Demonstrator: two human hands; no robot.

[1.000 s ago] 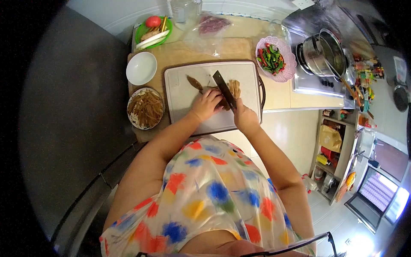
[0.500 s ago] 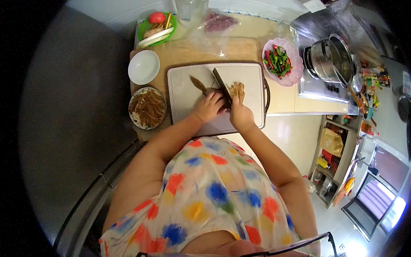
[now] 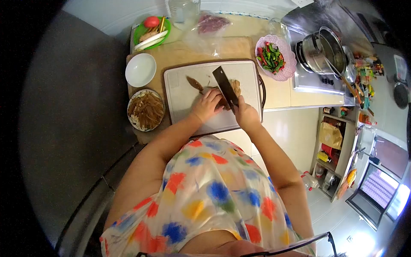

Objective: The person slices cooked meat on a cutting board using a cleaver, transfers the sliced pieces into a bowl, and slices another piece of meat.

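My right hand [image 3: 245,112] is closed round the handle of a dark cleaver [image 3: 225,84], whose blade stands over the cutting board [image 3: 180,92]. Left of the blade, my left hand [image 3: 207,105] presses with bent fingers on a brown piece of food [image 3: 223,102], which is partly hidden by the fingers and blade. Pale brown cut strips [image 3: 236,86] lie right of the blade. Another brown piece [image 3: 195,82] rests on the board beyond my left hand.
Left of the board are a white bowl [image 3: 141,70] and a bowl of brown strips [image 3: 146,110]. Behind stand a green plate [image 3: 165,37] and bagged meat [image 3: 212,24]. To the right are a pink plate of chopped peppers [image 3: 287,75] and a steel pot [image 3: 314,55] on the stove.
The cleaver blade has tilted and now shows more of its flat side, covering part of the cut strips. Both hands stay close together on the board. The whole view has shifted slightly.
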